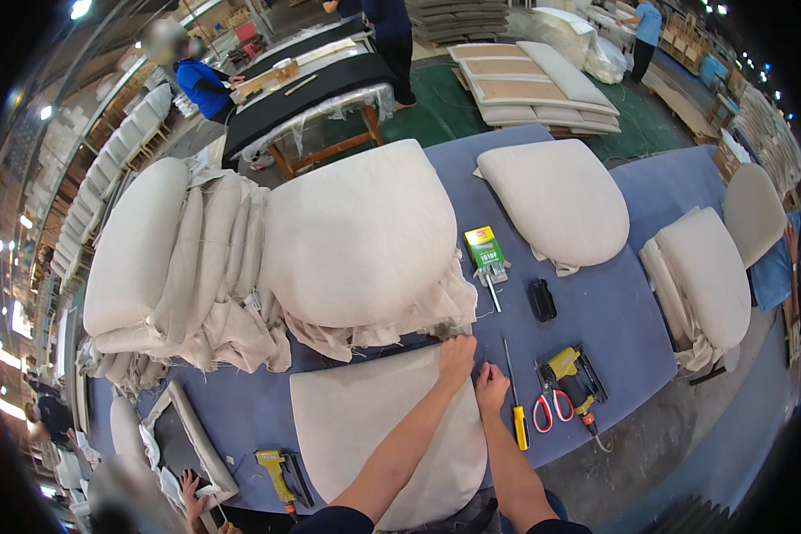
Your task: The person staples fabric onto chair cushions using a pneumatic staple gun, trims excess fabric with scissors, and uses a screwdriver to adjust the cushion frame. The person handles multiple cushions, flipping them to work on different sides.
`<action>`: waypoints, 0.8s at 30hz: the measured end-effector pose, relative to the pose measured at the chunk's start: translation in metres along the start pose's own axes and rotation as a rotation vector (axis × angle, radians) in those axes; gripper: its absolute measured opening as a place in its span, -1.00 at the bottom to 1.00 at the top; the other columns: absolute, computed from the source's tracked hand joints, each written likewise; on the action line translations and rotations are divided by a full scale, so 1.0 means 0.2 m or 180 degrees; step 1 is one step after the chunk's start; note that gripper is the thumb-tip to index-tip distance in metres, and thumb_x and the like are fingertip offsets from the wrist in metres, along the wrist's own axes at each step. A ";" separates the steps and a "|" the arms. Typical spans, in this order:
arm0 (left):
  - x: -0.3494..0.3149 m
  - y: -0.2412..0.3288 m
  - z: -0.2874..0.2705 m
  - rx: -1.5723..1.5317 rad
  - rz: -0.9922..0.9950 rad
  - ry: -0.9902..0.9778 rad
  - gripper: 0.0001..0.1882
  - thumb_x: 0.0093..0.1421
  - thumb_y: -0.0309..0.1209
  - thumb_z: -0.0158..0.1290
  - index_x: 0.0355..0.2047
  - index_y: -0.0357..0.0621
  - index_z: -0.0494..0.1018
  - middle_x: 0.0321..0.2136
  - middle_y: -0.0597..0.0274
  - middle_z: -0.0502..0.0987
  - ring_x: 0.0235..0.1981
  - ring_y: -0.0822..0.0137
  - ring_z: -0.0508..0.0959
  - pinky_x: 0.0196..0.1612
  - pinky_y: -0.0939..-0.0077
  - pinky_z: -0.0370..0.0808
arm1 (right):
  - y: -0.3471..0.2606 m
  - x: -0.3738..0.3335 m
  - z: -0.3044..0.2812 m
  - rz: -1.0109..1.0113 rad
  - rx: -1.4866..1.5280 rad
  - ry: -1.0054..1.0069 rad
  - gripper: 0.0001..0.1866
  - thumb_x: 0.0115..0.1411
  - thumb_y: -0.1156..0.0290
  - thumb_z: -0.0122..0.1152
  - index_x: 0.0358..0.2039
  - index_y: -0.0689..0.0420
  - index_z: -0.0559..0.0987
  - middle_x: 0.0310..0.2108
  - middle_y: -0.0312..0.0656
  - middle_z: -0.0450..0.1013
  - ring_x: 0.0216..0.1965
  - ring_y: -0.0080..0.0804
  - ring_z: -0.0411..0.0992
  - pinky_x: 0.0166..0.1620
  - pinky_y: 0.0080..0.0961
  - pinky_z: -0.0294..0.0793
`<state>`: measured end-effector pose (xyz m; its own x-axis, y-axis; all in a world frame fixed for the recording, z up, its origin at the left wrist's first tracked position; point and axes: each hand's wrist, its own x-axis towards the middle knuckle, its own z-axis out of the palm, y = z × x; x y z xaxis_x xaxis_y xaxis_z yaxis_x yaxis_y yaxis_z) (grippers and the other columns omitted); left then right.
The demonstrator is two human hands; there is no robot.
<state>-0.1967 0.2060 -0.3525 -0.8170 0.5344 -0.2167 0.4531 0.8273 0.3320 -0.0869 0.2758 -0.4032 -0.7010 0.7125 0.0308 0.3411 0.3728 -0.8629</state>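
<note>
A beige fabric-covered seat cushion [365, 427] lies in front of me on the blue padded table. My left hand [457, 359] is closed at its far right corner, gripping the edge of the fabric. Just to the right, my right hand [491, 389] is closed with curled fingers along the cushion's right side, gripping the edge there. The fingertips of both hands are partly hidden. Beyond my left hand, a larger beige cushion [365, 231] rests on a pile with loose fabric hanging out. A yellow-handled screwdriver [519, 418] lies close beside my right hand.
To the right lie red-handled scissors [553, 405] and a yellow staple gun [574, 369] with a hose. A green box [484, 249] and a black case [541, 300] sit farther off. Another staple gun [278, 476] lies left, near a co-worker's hand [191, 498]. Cushions [561, 200] stand around.
</note>
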 end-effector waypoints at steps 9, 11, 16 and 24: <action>-0.97 -0.33 -0.13 -0.0997 0.0386 0.1215 -0.52 0.21 -0.37 0.16 0.16 -0.12 0.44 0.28 0.02 0.37 0.35 -0.03 0.30 0.43 -0.18 0.08 | 0.03 -0.02 0.02 -0.0242 -0.0038 0.0117 -0.69 0.36 0.33 0.14 -0.44 0.31 0.59 -0.60 0.08 0.51 -0.57 0.02 0.52 -0.45 -0.17 0.43; -1.33 -0.45 -0.18 -0.0559 -0.0604 0.1172 -0.38 0.22 -0.23 0.20 0.27 -0.10 0.36 0.34 -0.05 0.27 0.39 -0.08 0.23 0.41 -0.29 0.04 | 0.01 0.02 0.00 -0.0319 -0.0058 0.0014 -0.68 0.36 0.33 0.14 -0.45 0.31 0.58 -0.58 0.10 0.52 -0.55 0.05 0.53 -0.43 -0.14 0.43; -1.81 -0.99 -0.11 -0.1356 -0.2726 0.2019 -0.07 0.12 0.09 0.30 0.33 -0.23 0.27 0.25 -0.25 0.36 0.27 -0.11 0.37 0.33 -0.07 0.24 | -0.10 -0.07 -0.09 -0.0146 -0.1095 -0.0503 -0.65 0.40 0.23 0.03 -0.27 0.27 0.61 -0.33 0.23 0.57 -0.27 0.24 0.57 -0.19 0.06 0.51; -1.88 -1.20 -0.14 -0.3574 -0.2613 0.2032 -0.16 0.08 0.10 0.35 0.10 -0.39 0.45 -0.09 0.01 0.63 -0.10 0.19 0.64 -0.02 0.30 0.55 | -0.18 -0.19 -0.15 0.0266 -0.0808 -0.0206 -0.57 0.46 0.17 -0.11 -0.21 0.29 0.60 -0.11 0.23 0.57 -0.06 0.31 0.50 0.03 0.11 0.44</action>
<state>-0.0085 -0.1982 -0.3251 -0.8449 -0.3956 -0.3600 -0.4419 0.1371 0.8865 -0.0543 0.2526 -0.3576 -0.6996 0.7106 -0.0746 0.5398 0.4573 -0.7067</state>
